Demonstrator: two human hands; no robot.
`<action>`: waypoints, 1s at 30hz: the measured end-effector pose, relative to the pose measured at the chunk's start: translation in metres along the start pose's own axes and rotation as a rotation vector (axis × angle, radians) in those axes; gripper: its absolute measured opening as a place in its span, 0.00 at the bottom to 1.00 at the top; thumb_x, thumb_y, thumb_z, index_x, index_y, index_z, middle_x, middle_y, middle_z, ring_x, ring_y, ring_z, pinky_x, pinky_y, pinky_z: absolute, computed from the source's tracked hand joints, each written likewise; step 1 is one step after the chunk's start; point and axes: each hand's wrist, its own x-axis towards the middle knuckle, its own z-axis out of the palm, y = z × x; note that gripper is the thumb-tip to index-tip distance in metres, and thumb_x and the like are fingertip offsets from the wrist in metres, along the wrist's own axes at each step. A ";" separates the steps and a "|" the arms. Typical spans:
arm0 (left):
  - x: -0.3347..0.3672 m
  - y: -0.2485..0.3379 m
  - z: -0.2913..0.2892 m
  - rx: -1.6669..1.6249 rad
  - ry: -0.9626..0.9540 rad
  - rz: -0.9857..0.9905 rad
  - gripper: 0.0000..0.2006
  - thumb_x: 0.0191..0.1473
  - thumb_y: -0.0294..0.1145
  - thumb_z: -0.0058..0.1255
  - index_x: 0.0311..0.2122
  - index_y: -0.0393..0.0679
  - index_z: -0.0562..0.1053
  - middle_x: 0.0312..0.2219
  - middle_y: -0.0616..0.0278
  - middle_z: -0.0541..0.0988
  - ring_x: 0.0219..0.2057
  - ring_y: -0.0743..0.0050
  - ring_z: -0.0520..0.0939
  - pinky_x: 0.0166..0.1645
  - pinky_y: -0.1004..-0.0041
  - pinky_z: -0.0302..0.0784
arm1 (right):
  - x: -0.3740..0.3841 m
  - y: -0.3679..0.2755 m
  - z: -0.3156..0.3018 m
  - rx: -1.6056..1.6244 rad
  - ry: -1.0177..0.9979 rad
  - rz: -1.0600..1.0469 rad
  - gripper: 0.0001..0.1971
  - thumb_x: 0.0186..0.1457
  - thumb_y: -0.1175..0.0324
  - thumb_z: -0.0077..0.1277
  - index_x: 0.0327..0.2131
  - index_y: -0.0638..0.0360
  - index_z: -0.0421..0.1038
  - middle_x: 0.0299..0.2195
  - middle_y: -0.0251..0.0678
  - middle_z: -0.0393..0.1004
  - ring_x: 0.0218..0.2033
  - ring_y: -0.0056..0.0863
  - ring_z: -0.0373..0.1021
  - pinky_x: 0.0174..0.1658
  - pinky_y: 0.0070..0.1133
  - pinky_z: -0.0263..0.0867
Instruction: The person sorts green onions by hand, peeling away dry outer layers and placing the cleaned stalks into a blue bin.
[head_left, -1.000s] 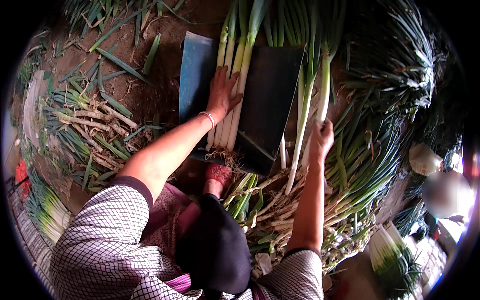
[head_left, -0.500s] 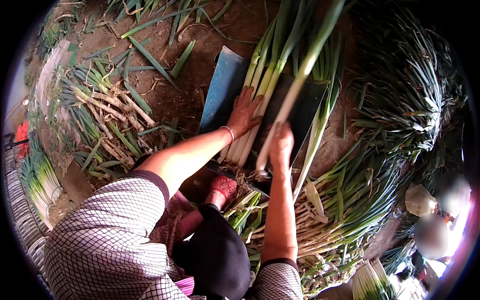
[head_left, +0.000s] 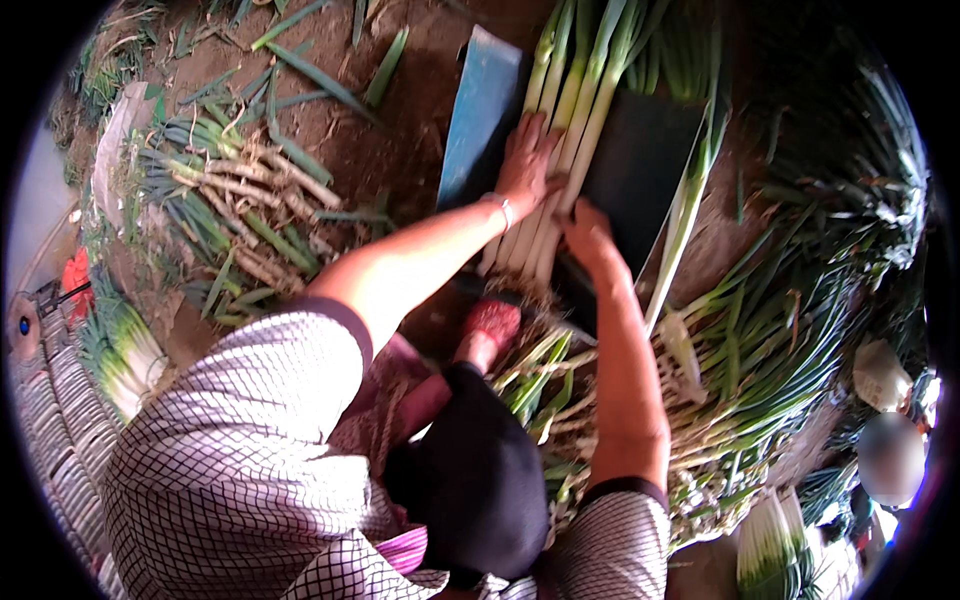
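Several long green onions [head_left: 572,150] lie side by side in a dark tray [head_left: 645,150] with a blue left wall, white stalks and roots toward me, leaves pointing away. My left hand [head_left: 527,160], with a pale band at the wrist, rests over the stalks on the left, fingers spread. My right hand [head_left: 590,235] is at the lower white part of the rightmost stalk, its fingers curled against it; their far side is hidden. The shaggy roots [head_left: 525,285] gather at the tray's near end, close to my red shoe [head_left: 492,322].
A large heap of untrimmed green onions [head_left: 760,350] spreads along the right, with more dark leaves [head_left: 850,190] behind. Loose stalks [head_left: 260,195] and scraps cover the soil at left. Cleaned bundles lie at the far left [head_left: 125,350] and lower right [head_left: 770,550]. Another person [head_left: 890,460] is at right.
The green onion my right hand held slanting above the tray now lies beside the others. My right hand has come in closer to my left hand. The whole view has shifted.
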 end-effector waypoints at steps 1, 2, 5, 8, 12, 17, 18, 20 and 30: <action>-0.003 -0.004 -0.001 0.010 0.013 0.000 0.34 0.37 0.37 0.60 0.53 0.45 0.61 0.56 0.45 0.53 0.59 0.43 0.51 0.59 0.55 0.51 | 0.001 -0.006 0.001 0.024 0.001 -0.020 0.17 0.51 0.61 0.52 0.29 0.68 0.62 0.22 0.50 0.72 0.19 0.36 0.73 0.23 0.30 0.67; -0.005 -0.007 -0.004 0.008 0.028 0.012 0.34 0.37 0.37 0.60 0.53 0.45 0.61 0.56 0.45 0.53 0.59 0.43 0.51 0.59 0.55 0.52 | -0.001 -0.012 0.000 0.003 0.018 -0.059 0.17 0.51 0.61 0.52 0.29 0.68 0.62 0.22 0.51 0.72 0.18 0.37 0.72 0.23 0.30 0.67; -0.001 -0.007 -0.004 0.014 0.053 0.029 0.34 0.38 0.39 0.60 0.53 0.45 0.61 0.55 0.45 0.54 0.59 0.43 0.52 0.59 0.55 0.52 | 0.000 -0.015 -0.007 -0.050 0.021 -0.050 0.18 0.50 0.61 0.52 0.29 0.69 0.63 0.21 0.52 0.72 0.20 0.40 0.72 0.27 0.31 0.67; 0.001 -0.005 -0.001 0.047 0.069 0.012 0.34 0.40 0.44 0.59 0.53 0.44 0.61 0.55 0.45 0.54 0.58 0.43 0.51 0.59 0.55 0.51 | 0.004 -0.021 -0.008 -0.073 -0.032 -0.019 0.18 0.50 0.60 0.52 0.30 0.71 0.64 0.21 0.53 0.72 0.22 0.42 0.73 0.29 0.31 0.67; 0.000 0.010 -0.002 0.112 0.061 0.007 0.36 0.41 0.50 0.58 0.53 0.43 0.61 0.56 0.46 0.54 0.58 0.43 0.52 0.59 0.54 0.51 | -0.004 -0.026 -0.010 -0.047 0.016 0.061 0.21 0.48 0.58 0.53 0.32 0.72 0.64 0.25 0.56 0.72 0.28 0.46 0.73 0.33 0.33 0.67; -0.005 -0.008 -0.003 0.078 0.002 0.050 0.32 0.45 0.41 0.56 0.54 0.44 0.61 0.57 0.45 0.53 0.59 0.41 0.51 0.59 0.54 0.52 | -0.029 -0.036 -0.007 0.062 0.193 0.129 0.34 0.43 0.49 0.55 0.45 0.71 0.64 0.41 0.61 0.67 0.46 0.54 0.63 0.50 0.35 0.59; -0.004 -0.006 -0.007 0.056 -0.007 0.047 0.32 0.45 0.40 0.56 0.55 0.45 0.60 0.57 0.44 0.53 0.59 0.41 0.50 0.59 0.54 0.51 | -0.034 -0.038 -0.006 0.097 0.199 0.157 0.32 0.43 0.50 0.54 0.45 0.69 0.64 0.42 0.58 0.68 0.46 0.49 0.64 0.50 0.33 0.58; -0.005 -0.005 -0.012 0.025 -0.015 0.040 0.32 0.44 0.38 0.56 0.56 0.45 0.59 0.57 0.44 0.52 0.60 0.41 0.49 0.60 0.55 0.50 | -0.041 -0.049 -0.020 0.691 0.221 0.125 0.26 0.43 0.60 0.53 0.42 0.69 0.64 0.31 0.50 0.73 0.32 0.42 0.70 0.37 0.29 0.66; -0.003 -0.004 -0.021 -0.010 0.001 0.008 0.33 0.42 0.35 0.58 0.55 0.45 0.59 0.57 0.46 0.52 0.60 0.45 0.49 0.60 0.56 0.50 | -0.043 -0.131 -0.083 0.267 0.453 0.163 0.33 0.52 0.69 0.48 0.59 0.59 0.45 0.33 0.44 0.75 0.28 0.25 0.71 0.31 0.20 0.68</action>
